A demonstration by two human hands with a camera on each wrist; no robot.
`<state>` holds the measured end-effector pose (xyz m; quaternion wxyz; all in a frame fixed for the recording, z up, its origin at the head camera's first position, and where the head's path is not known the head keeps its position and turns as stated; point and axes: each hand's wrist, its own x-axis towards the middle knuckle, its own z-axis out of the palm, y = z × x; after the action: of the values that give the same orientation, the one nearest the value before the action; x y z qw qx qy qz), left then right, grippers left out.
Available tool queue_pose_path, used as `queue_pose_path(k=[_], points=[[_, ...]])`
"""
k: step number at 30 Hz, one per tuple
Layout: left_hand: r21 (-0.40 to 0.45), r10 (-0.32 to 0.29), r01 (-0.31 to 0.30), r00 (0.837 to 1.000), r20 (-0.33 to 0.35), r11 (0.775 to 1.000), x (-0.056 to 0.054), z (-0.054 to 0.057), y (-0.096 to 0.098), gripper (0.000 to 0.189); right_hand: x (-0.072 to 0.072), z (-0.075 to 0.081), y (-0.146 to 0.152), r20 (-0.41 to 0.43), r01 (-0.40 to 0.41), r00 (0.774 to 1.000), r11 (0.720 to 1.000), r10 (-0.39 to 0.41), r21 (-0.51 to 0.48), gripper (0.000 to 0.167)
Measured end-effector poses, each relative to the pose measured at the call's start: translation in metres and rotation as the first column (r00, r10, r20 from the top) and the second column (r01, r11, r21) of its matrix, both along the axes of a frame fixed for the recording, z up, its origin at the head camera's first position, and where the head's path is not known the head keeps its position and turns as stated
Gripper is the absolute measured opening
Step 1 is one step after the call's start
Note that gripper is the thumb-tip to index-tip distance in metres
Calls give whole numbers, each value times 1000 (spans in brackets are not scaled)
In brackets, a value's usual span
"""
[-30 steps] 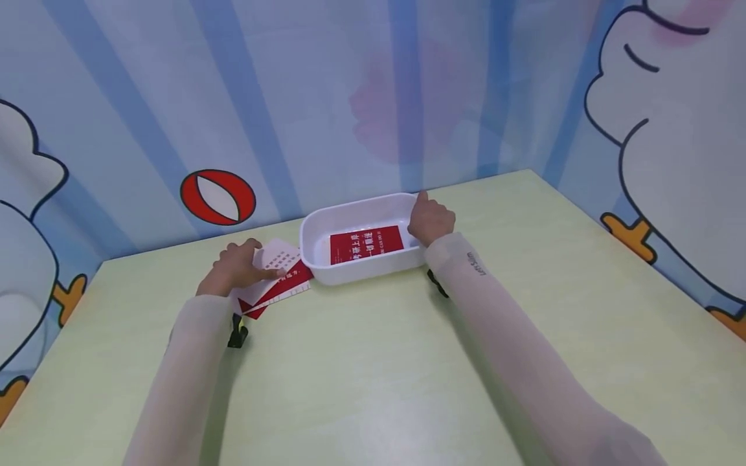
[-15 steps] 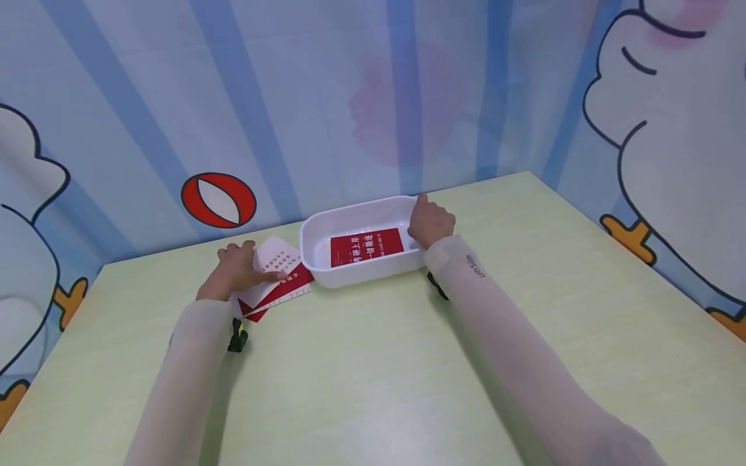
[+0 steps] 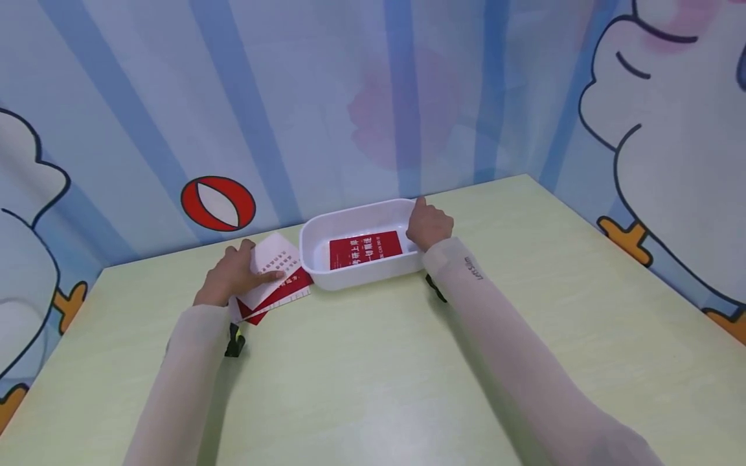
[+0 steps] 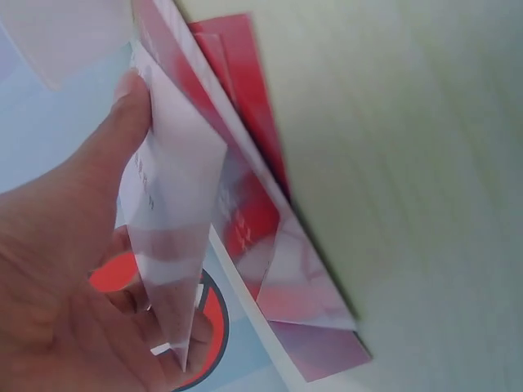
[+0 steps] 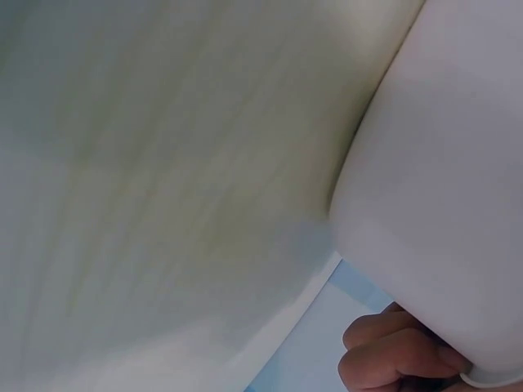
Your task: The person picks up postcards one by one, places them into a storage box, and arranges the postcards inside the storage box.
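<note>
My left hand (image 3: 233, 275) pinches a white card (image 3: 269, 249) with small red print between thumb and fingers. In the left wrist view the card stands tilted, raised off a fanned pile of red and white cards (image 4: 253, 220) beneath it. That pile lies on the table, touching the left end of a white plastic tub (image 3: 350, 279) in the head view. Flat inside the tub is a red card (image 3: 366, 250) with white lettering. My right hand (image 3: 430, 223) grips the tub's right end, fingers curled over the rim; the right wrist view shows its fingers (image 5: 392, 355) against the outer wall.
The pale green-yellow table (image 3: 361, 362) meets a blue striped cloth backdrop (image 3: 326, 116) right behind the tub. Printed cartoon figures cover the cloth on both sides. A black strap (image 3: 235, 342) hangs under the left sleeve.
The far end of the white card has risen slightly from the pile in my left hand. My right hand keeps its hold on the tub, and the head view has shifted a little.
</note>
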<state>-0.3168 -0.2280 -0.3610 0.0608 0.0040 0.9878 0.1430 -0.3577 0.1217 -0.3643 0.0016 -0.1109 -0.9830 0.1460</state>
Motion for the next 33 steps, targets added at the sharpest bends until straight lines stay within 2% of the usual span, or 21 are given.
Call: queue_pose_path(k=[3, 7, 11, 15, 23, 27, 33], points=[[15, 8, -8, 1000, -2, 1000, 1, 1, -5, 98, 0, 0, -4, -5, -19, 1000, 1000, 19, 4, 59], [28, 19, -18, 1000, -22, 999, 3, 2, -11, 86, 1, 0, -8, -13, -35, 999, 999, 35, 4, 57], [38, 30, -28, 997, -70, 999, 2, 5, -12, 66, 1, 1, -9, -28, -31, 999, 1000, 31, 2, 54], [61, 51, -45, 993, -106, 997, 2, 9, -14, 58, 0, 3, -12, -28, -22, 999, 1000, 22, 14, 53], [158, 166, -139, 970, -176, 978, 8, 10, -19, 58, -5, -1, -19, -13, -43, 999, 999, 44, 8, 56], [170, 173, -138, 962, -212, 976, 8, 9, -17, 54, -4, -1, -17, -14, -27, 1000, 1000, 27, 12, 53], [200, 116, -70, 968, -224, 977, 6, 8, -14, 51, -3, 1, -13, -19, -25, 1000, 1000, 25, 7, 54]])
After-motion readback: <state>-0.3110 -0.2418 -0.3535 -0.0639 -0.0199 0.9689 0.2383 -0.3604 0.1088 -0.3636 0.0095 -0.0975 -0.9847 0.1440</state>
